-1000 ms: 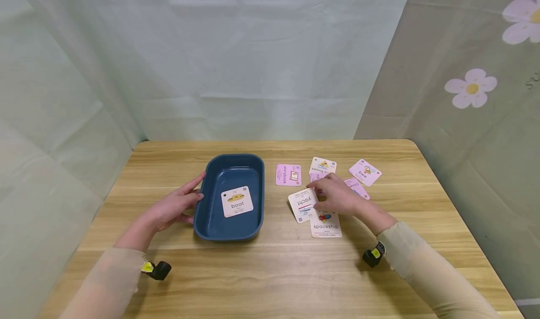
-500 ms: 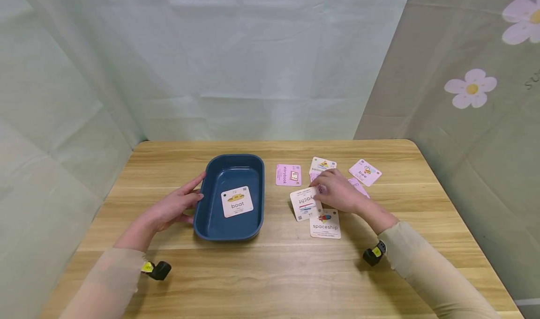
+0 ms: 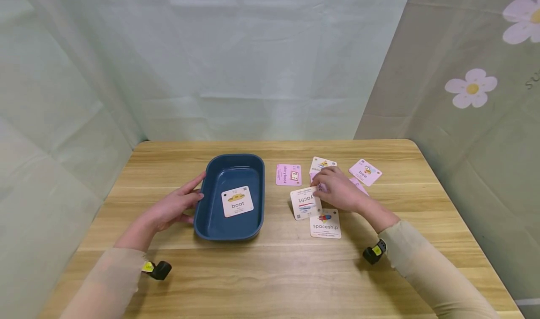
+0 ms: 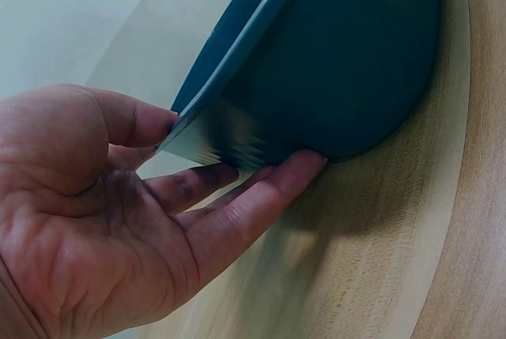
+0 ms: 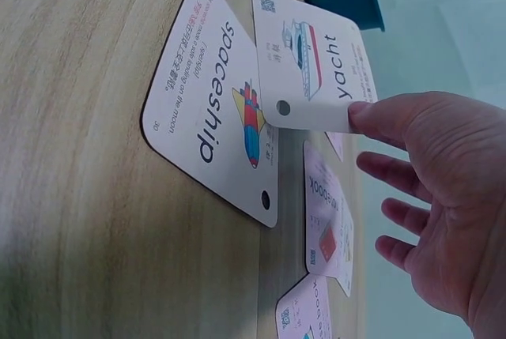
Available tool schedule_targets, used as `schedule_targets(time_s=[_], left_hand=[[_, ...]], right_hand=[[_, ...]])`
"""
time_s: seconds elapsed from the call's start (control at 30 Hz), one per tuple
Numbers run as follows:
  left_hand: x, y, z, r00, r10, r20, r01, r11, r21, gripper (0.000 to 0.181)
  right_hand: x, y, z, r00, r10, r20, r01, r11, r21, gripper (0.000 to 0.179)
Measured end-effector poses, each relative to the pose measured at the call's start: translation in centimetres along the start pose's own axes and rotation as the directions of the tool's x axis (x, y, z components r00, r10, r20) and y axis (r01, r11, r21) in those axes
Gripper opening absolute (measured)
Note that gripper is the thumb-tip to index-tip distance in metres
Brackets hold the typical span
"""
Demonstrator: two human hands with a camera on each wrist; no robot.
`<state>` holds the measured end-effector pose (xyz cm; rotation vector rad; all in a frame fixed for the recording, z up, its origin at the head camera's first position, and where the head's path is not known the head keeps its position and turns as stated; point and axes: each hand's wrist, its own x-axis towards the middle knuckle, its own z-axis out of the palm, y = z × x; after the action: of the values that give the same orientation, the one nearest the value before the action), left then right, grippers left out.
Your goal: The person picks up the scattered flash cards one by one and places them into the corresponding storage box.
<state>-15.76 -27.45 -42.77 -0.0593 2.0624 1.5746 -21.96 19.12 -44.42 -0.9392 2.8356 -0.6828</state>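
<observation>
My right hand pinches the white yacht card near one edge and holds it tilted up. In the right wrist view the thumb lies on the card's printed face, and the other fingers are spread behind it. Just below that card lies the white spaceship card, flat on the table. A dark blue tray stands left of the cards, with the boat card flat inside. My left hand touches the tray's left side from outside, its fingers extended along the outer wall and the thumb at the rim.
A pink storybook card lies right of the tray. Behind my right hand are a white sailing boat card, a pink notebook card and another pink card, partly hidden. The pink bee card lies farther right.
My right hand has drawn the yacht card slightly up and away from the spaceship card, uncovering more of the latter. The left hand and the tray have stayed put.
</observation>
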Motion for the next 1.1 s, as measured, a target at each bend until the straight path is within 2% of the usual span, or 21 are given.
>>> schedule_targets(time_s=[0.5,1.1], left_hand=[[0.08,0.06,0.05,1.000,0.005,0.005,-0.005,1.000,-0.016,0.070],[-0.04,-0.06,-0.02,1.000,-0.002,-0.004,0.002,1.000,0.000,0.069]], right_hand=[[0.03,-0.09,-0.37,1.000,0.021,0.013,-0.021,0.999,0.036,0.005],[-0.11,-0.48,-0.59,0.997,0.065,0.047,-0.070,0.989,0.130,0.008]])
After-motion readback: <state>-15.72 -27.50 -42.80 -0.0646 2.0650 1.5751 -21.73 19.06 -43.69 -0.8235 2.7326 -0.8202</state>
